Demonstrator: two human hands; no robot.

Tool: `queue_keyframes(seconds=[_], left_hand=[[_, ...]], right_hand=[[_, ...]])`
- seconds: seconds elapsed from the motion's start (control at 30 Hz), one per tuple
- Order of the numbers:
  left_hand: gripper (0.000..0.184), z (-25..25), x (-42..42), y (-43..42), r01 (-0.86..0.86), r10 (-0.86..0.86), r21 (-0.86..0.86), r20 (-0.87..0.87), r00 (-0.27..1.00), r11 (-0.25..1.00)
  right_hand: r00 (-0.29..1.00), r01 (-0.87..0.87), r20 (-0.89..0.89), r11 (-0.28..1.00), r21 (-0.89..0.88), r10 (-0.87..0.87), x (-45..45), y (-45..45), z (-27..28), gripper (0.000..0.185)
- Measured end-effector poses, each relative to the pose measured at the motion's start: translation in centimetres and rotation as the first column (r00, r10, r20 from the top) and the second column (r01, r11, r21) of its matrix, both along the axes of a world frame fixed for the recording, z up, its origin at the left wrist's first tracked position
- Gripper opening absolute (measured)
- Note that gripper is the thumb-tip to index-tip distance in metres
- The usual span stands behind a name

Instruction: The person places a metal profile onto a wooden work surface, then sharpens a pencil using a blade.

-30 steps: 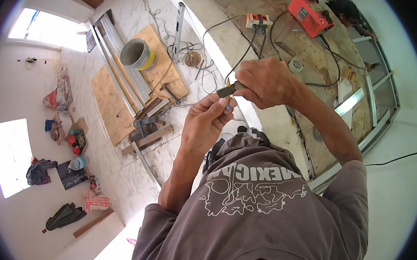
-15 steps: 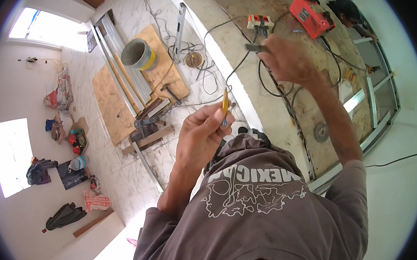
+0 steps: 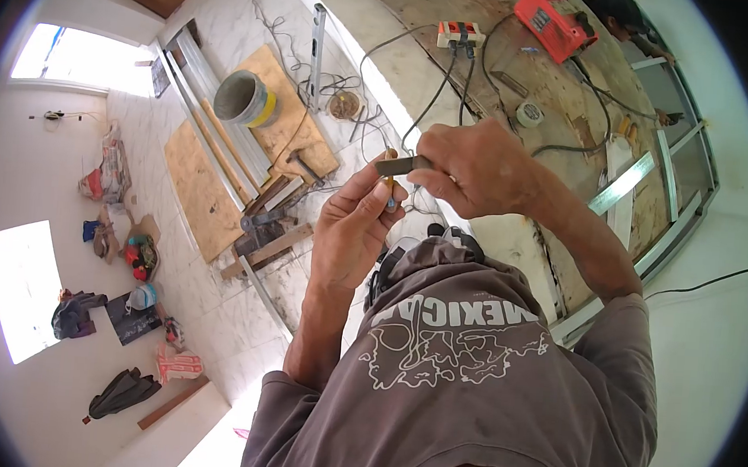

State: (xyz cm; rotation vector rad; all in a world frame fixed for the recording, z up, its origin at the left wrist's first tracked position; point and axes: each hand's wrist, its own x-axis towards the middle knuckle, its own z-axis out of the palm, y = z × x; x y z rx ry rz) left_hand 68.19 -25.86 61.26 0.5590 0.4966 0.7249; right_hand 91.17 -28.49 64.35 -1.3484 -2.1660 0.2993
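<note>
Pinched upright between the thumb and fingers of my left hand (image 3: 348, 236) is a yellow pencil (image 3: 391, 185) with a blue lower end. My right hand (image 3: 487, 170) is closed around a short, flat grey blade (image 3: 399, 166). The blade lies across the upper part of the pencil, just above my left fingertips, and hides some of it. Whether its edge touches the pencil, I cannot tell. Both hands are in front of my chest, beside the edge of a worn worktop (image 3: 487, 103).
On the worktop are an orange-and-white outlet box (image 3: 460, 36) with black cords, a red case (image 3: 552, 25) and a small round container (image 3: 529, 115). A bucket (image 3: 243, 98) and hammer (image 3: 306, 168) rest on plywood (image 3: 191, 182). Another person (image 3: 619, 16) is at the upper right.
My right hand has come down and left from above the worktop, bringing the blade across the pencil. My left hand has shifted slightly left, still pinching the pencil.
</note>
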Motion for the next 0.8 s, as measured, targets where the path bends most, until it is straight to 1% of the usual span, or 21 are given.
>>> queue_keyframes(seconds=[0.1,0.2,0.3,0.47,0.77,0.8], left_hand=[[0.035,0.5,0.5,-0.1,0.005,-0.005,-0.024,0.003,1.000,1.000],[0.036,0.1,0.4,-0.3,-0.008,0.008,-0.010,-0.008,1.000,1.000],[0.038,0.1,0.3,-0.5,0.007,-0.005,0.016,-0.068,0.998,1.000],[0.037,-0.4,0.3,-0.6,0.001,0.001,0.032,-0.076,0.997,0.999],[0.038,0.0,0.5,-1.3,-0.020,0.025,0.045,-0.111,0.993,0.999],[0.038,0.0,0.4,-1.3,-0.027,0.033,0.048,-0.120,0.992,0.998]], right_hand=[[1.000,-0.023,-0.007,1.000,-0.003,0.023,-0.6,0.1,-0.2,0.036],[0.999,-0.035,0.004,0.999,-0.021,0.035,-0.7,0.2,-0.3,0.037],[0.998,-0.058,0.022,0.997,-0.044,0.059,-0.7,0.2,-0.1,0.038],[0.996,-0.077,0.047,0.996,-0.044,0.079,-0.5,0.5,-0.5,0.038],[0.996,-0.067,0.064,0.994,0.091,0.061,0.8,1.0,-1.2,0.035],[0.997,-0.020,0.075,0.995,0.100,0.012,1.5,1.2,-1.4,0.034]])
